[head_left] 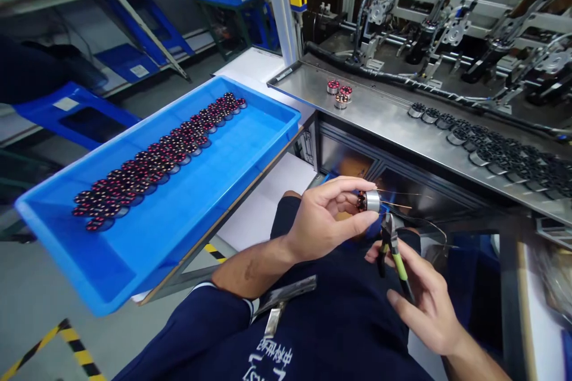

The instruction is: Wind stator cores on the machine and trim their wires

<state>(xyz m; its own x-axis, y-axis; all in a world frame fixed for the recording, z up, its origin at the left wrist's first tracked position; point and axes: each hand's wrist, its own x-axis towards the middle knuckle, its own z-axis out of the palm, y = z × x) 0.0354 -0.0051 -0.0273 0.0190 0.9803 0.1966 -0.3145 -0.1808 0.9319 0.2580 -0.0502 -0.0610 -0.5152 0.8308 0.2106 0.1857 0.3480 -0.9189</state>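
Between the thumb and fingers of my left hand point(324, 211) is a wound motor stator point(372, 200), its silvery ring facing right. Thin copper wires point(397, 205) stick out from it toward the right. My right hand point(422, 294) grips a pair of cutting pliers point(389, 238) with black and yellow-green handles. The plier jaws point up, just below and right of the stator, near the wires. Whether they touch a wire I cannot tell.
A blue tray point(250, 158) at left holds rows of wound stators point(152, 166). On the metal ledge point(379, 113) stand three red-topped stators point(342, 95) and a cluster of dark ones point(504, 152). Machine fixtures point(451, 27) rise behind the ledge.
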